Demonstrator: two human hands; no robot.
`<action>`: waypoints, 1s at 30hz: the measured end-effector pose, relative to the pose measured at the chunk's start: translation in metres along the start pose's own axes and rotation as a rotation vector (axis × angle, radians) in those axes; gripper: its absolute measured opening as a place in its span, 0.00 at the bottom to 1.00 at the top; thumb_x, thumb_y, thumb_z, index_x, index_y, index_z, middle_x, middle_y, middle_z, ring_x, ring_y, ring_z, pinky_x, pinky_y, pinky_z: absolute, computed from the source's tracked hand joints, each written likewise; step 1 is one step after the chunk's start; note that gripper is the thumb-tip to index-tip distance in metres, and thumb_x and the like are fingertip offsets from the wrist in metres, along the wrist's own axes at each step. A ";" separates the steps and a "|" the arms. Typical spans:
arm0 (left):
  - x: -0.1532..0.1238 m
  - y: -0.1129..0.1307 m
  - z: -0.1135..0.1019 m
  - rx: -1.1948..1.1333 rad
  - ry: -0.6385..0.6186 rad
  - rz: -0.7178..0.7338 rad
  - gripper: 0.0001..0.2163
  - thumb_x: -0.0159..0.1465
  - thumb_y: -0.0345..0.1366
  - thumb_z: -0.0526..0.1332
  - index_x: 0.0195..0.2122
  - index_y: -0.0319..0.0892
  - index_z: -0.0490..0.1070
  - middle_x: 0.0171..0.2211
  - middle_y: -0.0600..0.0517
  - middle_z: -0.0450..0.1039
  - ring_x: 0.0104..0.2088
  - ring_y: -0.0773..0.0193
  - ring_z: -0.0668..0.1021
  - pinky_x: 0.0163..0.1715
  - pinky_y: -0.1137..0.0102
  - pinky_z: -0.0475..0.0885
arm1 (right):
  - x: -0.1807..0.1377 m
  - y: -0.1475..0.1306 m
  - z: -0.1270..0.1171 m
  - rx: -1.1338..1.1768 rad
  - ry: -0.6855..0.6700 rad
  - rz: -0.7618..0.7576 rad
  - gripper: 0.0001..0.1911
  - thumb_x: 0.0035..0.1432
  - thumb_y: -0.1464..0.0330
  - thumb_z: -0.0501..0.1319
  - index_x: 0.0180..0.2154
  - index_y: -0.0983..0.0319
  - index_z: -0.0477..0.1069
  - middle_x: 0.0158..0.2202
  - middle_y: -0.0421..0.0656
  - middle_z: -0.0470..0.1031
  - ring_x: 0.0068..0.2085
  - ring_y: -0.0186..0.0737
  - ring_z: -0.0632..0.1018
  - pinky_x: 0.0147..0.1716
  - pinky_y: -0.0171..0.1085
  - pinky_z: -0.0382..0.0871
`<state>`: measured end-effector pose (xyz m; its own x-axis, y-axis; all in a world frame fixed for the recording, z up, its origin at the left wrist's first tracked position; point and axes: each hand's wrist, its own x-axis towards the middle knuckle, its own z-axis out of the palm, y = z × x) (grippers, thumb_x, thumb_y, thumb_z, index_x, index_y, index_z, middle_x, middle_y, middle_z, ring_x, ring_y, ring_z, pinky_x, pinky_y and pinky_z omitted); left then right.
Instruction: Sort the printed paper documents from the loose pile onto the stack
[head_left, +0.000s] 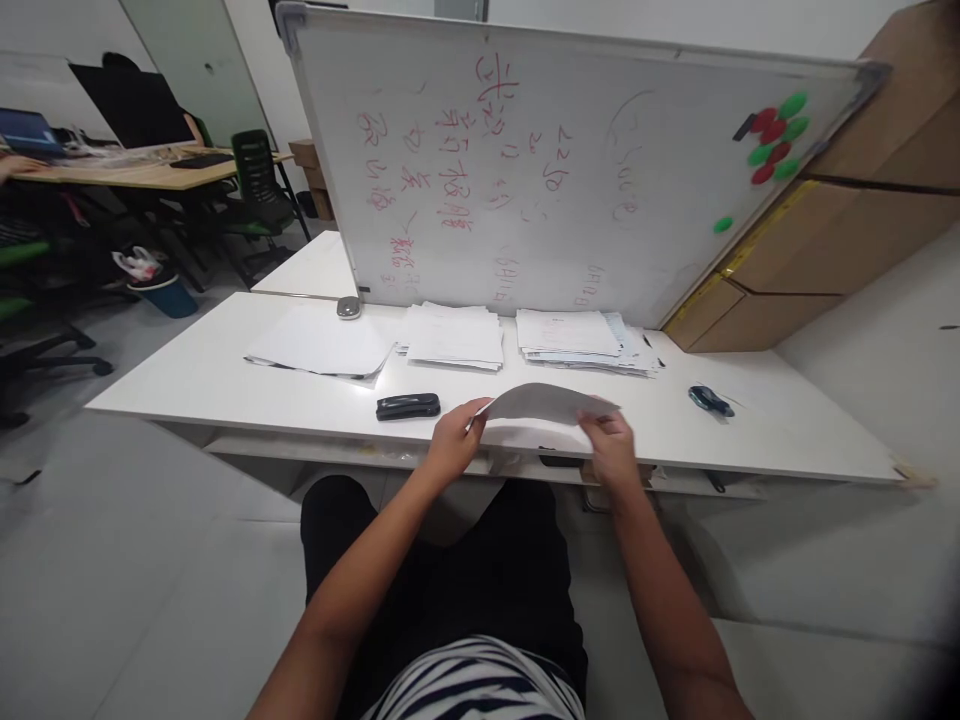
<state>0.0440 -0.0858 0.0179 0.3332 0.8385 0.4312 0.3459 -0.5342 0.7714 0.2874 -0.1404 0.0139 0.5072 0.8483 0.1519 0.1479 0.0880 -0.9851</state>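
Both hands hold a sheaf of paper [544, 402] by its two sides, above the front edge of the white desk; it bows upward in the middle. My left hand [456, 437] pinches its left side, and my right hand [609, 440] grips the right end. How many sheets it has I cannot tell. A black stapler [408, 405] lies on the desk just left of my left hand. Behind the held paper are two paper stacks, a left one [455, 336] and a right one [570, 335]. Farther left lies a looser paper pile [319, 342].
A whiteboard [547, 200] with red writing and round magnets stands along the desk's back. Cardboard boxes [862, 235] rise at the right. On the desk [795, 430] lie a dark blue-black object [710, 401] at right and a small grey object [349, 308] at back left.
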 end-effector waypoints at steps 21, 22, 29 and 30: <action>-0.015 -0.008 -0.051 0.172 0.170 -0.237 0.19 0.66 0.44 0.51 0.57 0.46 0.62 0.46 0.48 0.74 0.41 0.61 0.75 0.42 0.66 0.67 | -0.070 0.030 -0.002 -0.049 -0.265 0.352 0.22 0.50 0.51 0.64 0.38 0.61 0.72 0.24 0.41 0.74 0.19 0.35 0.67 0.15 0.36 0.62; -0.010 -0.017 -0.056 0.290 0.214 -0.201 0.19 0.67 0.44 0.50 0.56 0.45 0.63 0.46 0.48 0.75 0.43 0.60 0.74 0.44 0.65 0.66 | -0.071 0.032 -0.002 -0.015 -0.263 0.378 0.21 0.49 0.52 0.65 0.37 0.62 0.72 0.24 0.41 0.73 0.19 0.34 0.66 0.14 0.35 0.60; 0.016 -0.079 -0.065 0.842 0.138 -0.198 0.22 0.68 0.46 0.46 0.23 0.42 0.71 0.25 0.46 0.72 0.33 0.58 0.73 0.32 0.65 0.56 | -0.073 0.027 0.018 0.095 -0.309 0.481 0.19 0.47 0.54 0.67 0.34 0.62 0.72 0.24 0.40 0.72 0.20 0.33 0.66 0.15 0.34 0.58; 0.016 -0.083 -0.064 0.847 0.144 -0.197 0.23 0.68 0.46 0.46 0.21 0.42 0.69 0.23 0.46 0.71 0.31 0.59 0.72 0.30 0.65 0.54 | -0.072 0.026 0.020 0.096 -0.320 0.488 0.19 0.47 0.54 0.67 0.34 0.62 0.72 0.24 0.40 0.72 0.21 0.33 0.66 0.16 0.34 0.59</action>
<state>-0.0356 -0.0208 -0.0096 0.1050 0.8987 0.4258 0.9387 -0.2310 0.2559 0.2371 -0.1890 -0.0243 0.2138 0.9166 -0.3378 -0.1236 -0.3177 -0.9401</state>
